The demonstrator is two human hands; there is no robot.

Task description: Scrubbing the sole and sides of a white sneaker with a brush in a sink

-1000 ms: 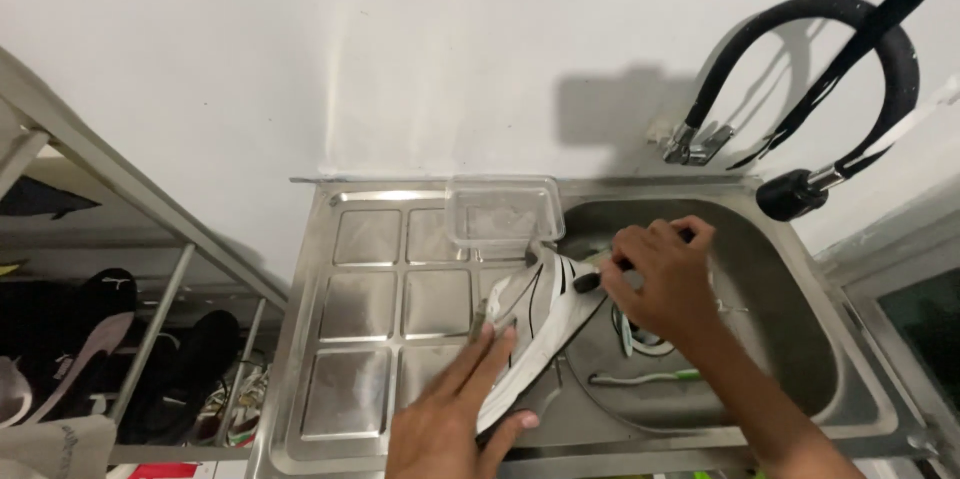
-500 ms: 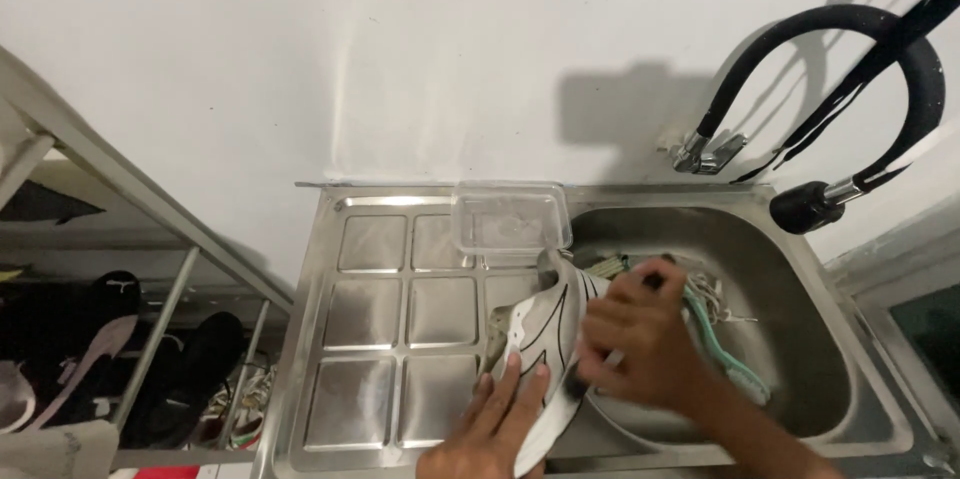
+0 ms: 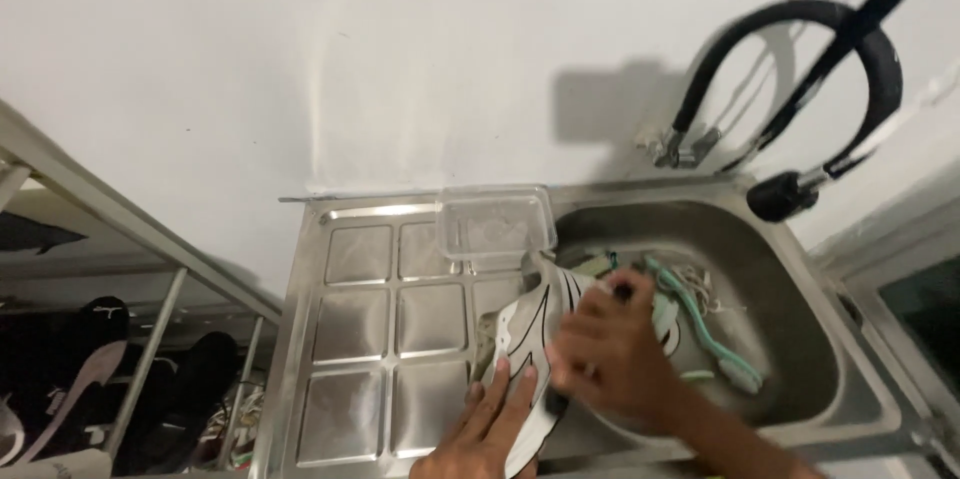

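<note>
So we've got our left hand (image 3: 490, 429) spread flat on the white shoe (image 3: 535, 339), pinning it on the sink (image 3: 800, 239) edge, while our right hand (image 3: 605, 344) just beside it is curled around a dark brush handle (image 3: 622, 291), clear tub (image 3: 497, 223) beyond our fingers

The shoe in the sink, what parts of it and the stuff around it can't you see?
- Shoe: head view, its right side is covered by the blurred right hand.
- Brush: only a dark tip shows above the right hand's grip.
- Left hand: cut off by the bottom edge.
- Sink drain: hidden by shoe and hand.
</note>
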